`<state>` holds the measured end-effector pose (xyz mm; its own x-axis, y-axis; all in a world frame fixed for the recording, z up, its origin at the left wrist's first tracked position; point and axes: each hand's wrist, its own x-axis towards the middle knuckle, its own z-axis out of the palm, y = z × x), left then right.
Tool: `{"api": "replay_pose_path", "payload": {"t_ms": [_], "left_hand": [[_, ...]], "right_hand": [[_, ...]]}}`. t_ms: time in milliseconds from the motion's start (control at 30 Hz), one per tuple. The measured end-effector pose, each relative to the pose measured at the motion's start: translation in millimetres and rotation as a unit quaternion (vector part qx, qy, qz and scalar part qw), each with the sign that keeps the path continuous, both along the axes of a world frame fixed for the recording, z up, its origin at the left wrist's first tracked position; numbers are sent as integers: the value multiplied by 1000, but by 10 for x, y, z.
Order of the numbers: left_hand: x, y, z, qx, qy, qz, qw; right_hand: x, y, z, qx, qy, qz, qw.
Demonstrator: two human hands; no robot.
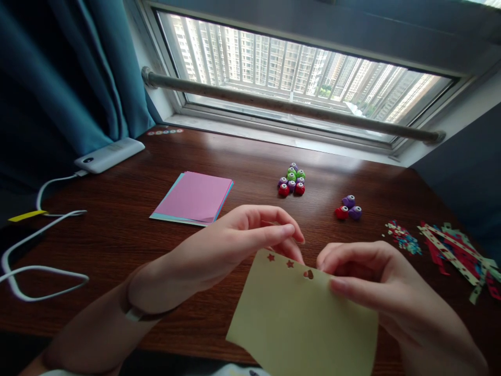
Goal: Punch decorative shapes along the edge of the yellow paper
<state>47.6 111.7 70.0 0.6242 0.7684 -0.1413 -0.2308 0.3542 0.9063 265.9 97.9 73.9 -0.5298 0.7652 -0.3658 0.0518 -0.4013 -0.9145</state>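
Fingers of the right hand (pixel 370 274) are closed on the paper (pixel 297 318), held on their near side; those of the left hand (pixel 246 232), loosely curled, are placed by its punched edge (pixel 280 265), grip unclear. Beyond the paper, punches (pixel 291 177) are grouped.

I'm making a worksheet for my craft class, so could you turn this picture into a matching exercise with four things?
1. Punched sheet
2. Paper stack
3. Curtain
4. Paper strips

A. Blue, hanging at the left
B. Lying toward the right end of the table
C. Gripped by the right hand
D. Pink on top

Right pairs: 1-C, 2-D, 3-A, 4-B.
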Motion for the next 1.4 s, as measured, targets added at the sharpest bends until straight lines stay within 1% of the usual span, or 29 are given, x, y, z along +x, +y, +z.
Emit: {"api": "replay_pose_path", "payload": {"t_ms": [133,300,533,633,700,733,767,800,833,867,900,933,967,1033,1100,1133,1200,1233,1300,1333,1400], "left_hand": [[6,0,10,-16,7,11,1000],[6,-3,24,8,32,32,999],[28,-2,65,46,118,79,989],[40,35,35,83,150,54,984],[52,75,-31,123,186,37,974],[60,94,-75,156,219,49,962],[68,109,-124,202,261,76,941],[77,118,-171,258,314,114,907],[88,120,-215,316,368,149,862],[100,114,-254,367,414,164,816],[116,101,-287,408,450,156,779],[138,81,-318,435,474,127,755],[168,55,-350,451,489,86,742],[258,-7,-438,462,508,-4,726],[383,-76,-580,464,532,-72,705],[452,-111,-672,463,546,-96,691],[579,-175,-882,485,559,-108,664],[630,-204,-987,500,558,-104,654],[696,-250,-1169,528,569,-89,624],[713,-267,-1236,540,576,-83,607],[722,-289,-1315,556,588,-77,583]], "right_hand": [[-43,3,5,-25,22,-34,999],[-63,13,-28,-51,34,-53,997],[-33,25,-89,-70,37,-65,995],[8,25,-170,-81,40,-97,991],[60,27,-269,-87,38,-144,985],[94,29,-335,-87,34,-174,980],[135,30,-414,-81,30,-205,975],[180,30,-503,-70,27,-240,968],[229,29,-602,-57,23,-273,960],[278,24,-709,-42,24,-307,950],[325,14,-819,-24,23,-342,939],[367,-1,-929,-17,19,-368,929],[403,-22,-1036,-1,18,-396,918],[448,-83,-1221,24,13,-437,899],[462,-161,-1355,31,13,-459,888],[460,-200,-1401,27,15,-463,886],[453,-268,-1454,13,22,-461,887],[454,-291,-1466,6,26,-456,889],[486,-306,-1469,2,32,-456,889],[524,-296,-1465,10,32,-465,885],[665,-234,-1452,54,20,-500,864]]}}
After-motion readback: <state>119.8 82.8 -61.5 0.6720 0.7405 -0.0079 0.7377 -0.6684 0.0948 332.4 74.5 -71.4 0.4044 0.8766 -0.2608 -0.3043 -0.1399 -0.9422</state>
